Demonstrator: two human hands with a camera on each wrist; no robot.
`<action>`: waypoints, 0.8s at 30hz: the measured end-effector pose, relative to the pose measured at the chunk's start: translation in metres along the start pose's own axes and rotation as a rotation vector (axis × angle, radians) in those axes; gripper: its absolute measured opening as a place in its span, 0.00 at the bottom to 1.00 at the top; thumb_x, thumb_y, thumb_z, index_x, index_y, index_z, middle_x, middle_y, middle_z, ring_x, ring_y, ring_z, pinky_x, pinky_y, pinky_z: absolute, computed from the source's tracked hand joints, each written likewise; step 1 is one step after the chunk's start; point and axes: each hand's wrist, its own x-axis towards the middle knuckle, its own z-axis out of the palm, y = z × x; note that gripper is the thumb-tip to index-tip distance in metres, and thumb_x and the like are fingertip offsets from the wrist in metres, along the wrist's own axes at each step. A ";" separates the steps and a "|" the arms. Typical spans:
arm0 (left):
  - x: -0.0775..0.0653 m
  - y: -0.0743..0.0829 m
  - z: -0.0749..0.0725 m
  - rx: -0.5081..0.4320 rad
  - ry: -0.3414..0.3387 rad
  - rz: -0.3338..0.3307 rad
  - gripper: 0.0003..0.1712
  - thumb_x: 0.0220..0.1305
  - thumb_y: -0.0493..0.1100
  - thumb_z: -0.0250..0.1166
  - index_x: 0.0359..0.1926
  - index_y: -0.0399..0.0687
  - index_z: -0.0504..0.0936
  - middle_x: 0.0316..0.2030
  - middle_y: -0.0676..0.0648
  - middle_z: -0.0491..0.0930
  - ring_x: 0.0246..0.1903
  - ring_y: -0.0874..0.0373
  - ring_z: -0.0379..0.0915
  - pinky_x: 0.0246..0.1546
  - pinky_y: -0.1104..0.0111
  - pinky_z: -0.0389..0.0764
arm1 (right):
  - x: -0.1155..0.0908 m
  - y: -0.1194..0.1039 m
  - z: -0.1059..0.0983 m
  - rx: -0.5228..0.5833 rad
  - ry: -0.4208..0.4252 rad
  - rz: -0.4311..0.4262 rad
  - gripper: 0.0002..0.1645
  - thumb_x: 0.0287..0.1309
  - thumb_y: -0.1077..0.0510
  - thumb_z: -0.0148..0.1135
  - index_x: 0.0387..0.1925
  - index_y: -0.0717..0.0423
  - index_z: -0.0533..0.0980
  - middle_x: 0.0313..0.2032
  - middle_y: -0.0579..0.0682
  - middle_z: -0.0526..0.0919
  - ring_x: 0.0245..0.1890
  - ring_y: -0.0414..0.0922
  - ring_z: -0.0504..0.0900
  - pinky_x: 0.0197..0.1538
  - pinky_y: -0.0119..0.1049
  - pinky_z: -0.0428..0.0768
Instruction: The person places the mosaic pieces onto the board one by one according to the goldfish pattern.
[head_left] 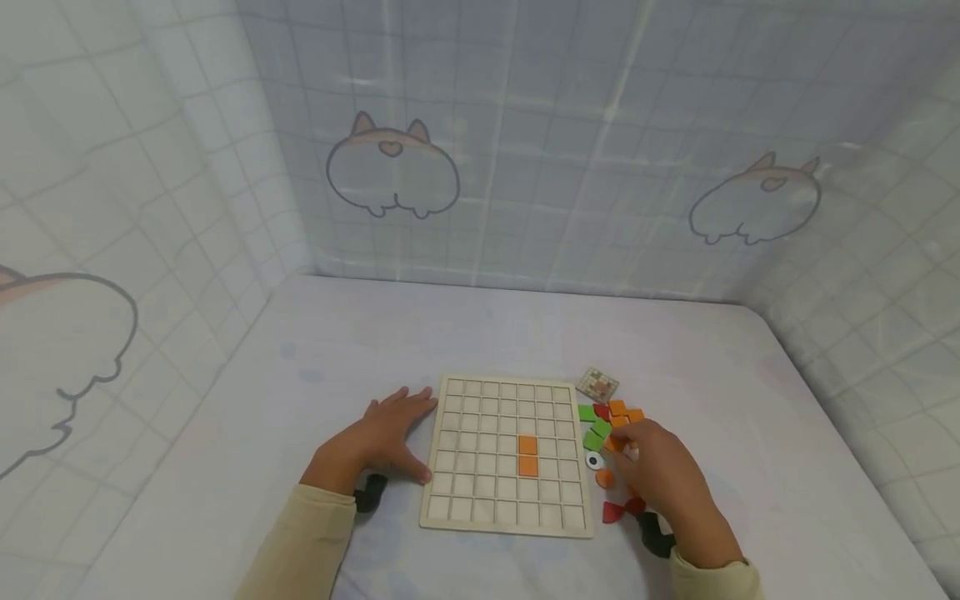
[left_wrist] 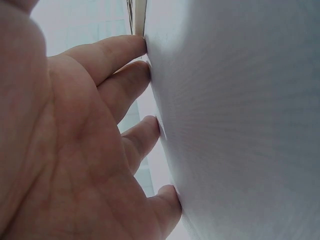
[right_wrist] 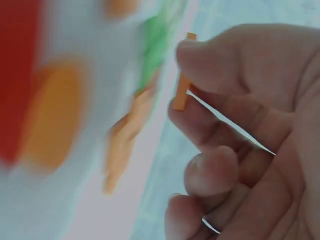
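Observation:
A pale wooden grid board (head_left: 472,492) lies flat on the table, with two orange square tiles (head_left: 528,466) one above the other in its cells. My left hand (head_left: 390,429) is spread at the board's left edge; in the left wrist view its fingertips (left_wrist: 145,127) rest on the tabletop. Over the loose pieces right of the board is my right hand (head_left: 663,467). Its thumb and a finger pinch an orange tile (right_wrist: 183,95), seen edge-on in the right wrist view and raised off the table.
Beside the board lie green tiles (head_left: 597,435), more orange tiles (head_left: 636,415), red pieces (head_left: 612,512), a rounded orange piece (head_left: 604,478) and a white disc with a dark centre (head_left: 594,461). A small patterned card (head_left: 597,384) is behind them. Tile-patterned curtains (head_left: 510,167) surround the table.

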 end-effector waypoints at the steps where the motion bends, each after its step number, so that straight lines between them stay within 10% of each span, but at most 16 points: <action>1: 0.000 0.000 0.000 0.001 -0.001 -0.004 0.66 0.37 0.57 0.85 0.78 0.49 0.62 0.80 0.46 0.54 0.80 0.40 0.40 0.76 0.34 0.41 | -0.003 -0.006 -0.001 0.015 0.011 -0.026 0.19 0.59 0.54 0.71 0.52 0.52 0.84 0.57 0.53 0.83 0.54 0.53 0.79 0.59 0.57 0.80; 12: 0.000 0.001 0.000 -0.008 0.003 -0.001 0.67 0.36 0.57 0.86 0.77 0.48 0.62 0.80 0.46 0.54 0.80 0.39 0.39 0.76 0.34 0.40 | -0.013 -0.061 0.025 -0.067 -0.013 -0.489 0.11 0.57 0.54 0.73 0.42 0.41 0.87 0.40 0.33 0.83 0.38 0.33 0.78 0.45 0.34 0.82; 24: -0.002 0.005 -0.003 -0.010 0.002 -0.002 0.67 0.36 0.57 0.85 0.77 0.48 0.62 0.80 0.45 0.54 0.80 0.39 0.40 0.76 0.35 0.40 | -0.015 -0.063 0.041 -0.097 -0.035 -0.586 0.05 0.56 0.52 0.75 0.35 0.37 0.89 0.33 0.31 0.78 0.33 0.33 0.72 0.34 0.28 0.75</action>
